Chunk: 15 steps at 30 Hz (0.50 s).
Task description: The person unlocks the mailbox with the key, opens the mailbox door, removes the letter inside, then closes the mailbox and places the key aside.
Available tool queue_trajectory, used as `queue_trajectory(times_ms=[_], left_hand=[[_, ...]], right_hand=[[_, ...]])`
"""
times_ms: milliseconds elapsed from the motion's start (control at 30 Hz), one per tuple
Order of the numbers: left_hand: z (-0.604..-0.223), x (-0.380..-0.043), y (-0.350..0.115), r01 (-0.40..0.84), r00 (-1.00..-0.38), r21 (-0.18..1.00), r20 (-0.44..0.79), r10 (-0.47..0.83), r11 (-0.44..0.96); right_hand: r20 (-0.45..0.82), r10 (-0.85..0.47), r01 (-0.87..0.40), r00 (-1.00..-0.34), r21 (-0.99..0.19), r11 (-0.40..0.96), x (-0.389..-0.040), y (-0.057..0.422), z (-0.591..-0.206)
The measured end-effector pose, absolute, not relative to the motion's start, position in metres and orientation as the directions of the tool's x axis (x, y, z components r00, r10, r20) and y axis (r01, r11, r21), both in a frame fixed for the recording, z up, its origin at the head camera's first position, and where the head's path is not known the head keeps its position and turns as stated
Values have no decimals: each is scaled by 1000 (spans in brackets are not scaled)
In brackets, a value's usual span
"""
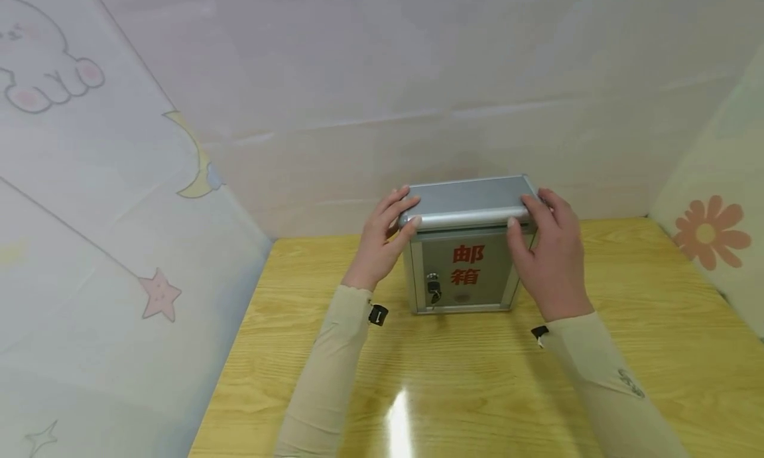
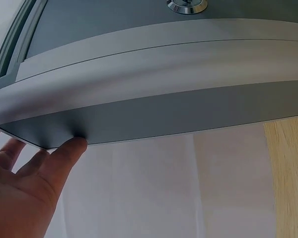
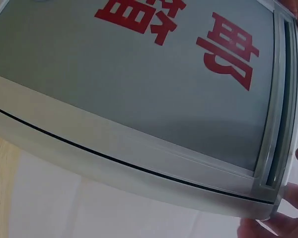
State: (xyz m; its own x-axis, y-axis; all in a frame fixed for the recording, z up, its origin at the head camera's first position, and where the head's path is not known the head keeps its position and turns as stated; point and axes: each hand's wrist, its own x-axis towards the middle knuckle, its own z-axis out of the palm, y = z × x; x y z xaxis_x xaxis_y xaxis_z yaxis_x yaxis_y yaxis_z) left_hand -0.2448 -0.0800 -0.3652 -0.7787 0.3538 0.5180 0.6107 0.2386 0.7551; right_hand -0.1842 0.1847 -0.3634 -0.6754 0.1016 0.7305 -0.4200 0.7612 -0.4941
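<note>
A grey metal mailbox with red characters on its front door stands upright on the wooden table. Its lock, with a key in it, is at the left of the door. My left hand grips the upper left corner, fingers over the top edge and thumb near the front rim. At the upper right corner, my right hand holds the box likewise. The left wrist view shows the left thumb against the side panel; the right wrist view shows right fingertips at the corner, partly cut off.
The yellow wood-grain table extends in front of and beside the mailbox. A pale wall covering is behind it. Side sheets carry a printed star at left and a printed flower at right.
</note>
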Motion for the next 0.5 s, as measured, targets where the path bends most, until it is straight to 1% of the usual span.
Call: queue_trajectory(times_ms=[100, 200, 267, 333, 400, 500], left_hand=[[-354, -235, -78, 600, -785, 768, 510, 353, 224], [-343, -226, -76, 592, -788, 777, 502, 357, 214], [-340, -222, -77, 591, -787, 780, 501, 359, 208], [-343, -225, -77, 590, -789, 780, 500, 357, 210], [-350, -231, -78, 590, -791, 776, 500, 353, 221], [-361, -242, -79, 594, -791, 769, 504, 347, 237]], right_hand=[[770, 104, -447, -629, -468, 762, -180, 183, -362], [827, 91, -504, -555, -422, 753, -174, 178, -363], [859, 61, -555, -508, -380, 740, -169, 172, -366], [879, 12, -606, -476, -338, 720, -165, 163, -371], [883, -53, -644, -467, -299, 704, -162, 155, -378], [858, -151, -670, -491, -261, 696, -160, 142, -391]])
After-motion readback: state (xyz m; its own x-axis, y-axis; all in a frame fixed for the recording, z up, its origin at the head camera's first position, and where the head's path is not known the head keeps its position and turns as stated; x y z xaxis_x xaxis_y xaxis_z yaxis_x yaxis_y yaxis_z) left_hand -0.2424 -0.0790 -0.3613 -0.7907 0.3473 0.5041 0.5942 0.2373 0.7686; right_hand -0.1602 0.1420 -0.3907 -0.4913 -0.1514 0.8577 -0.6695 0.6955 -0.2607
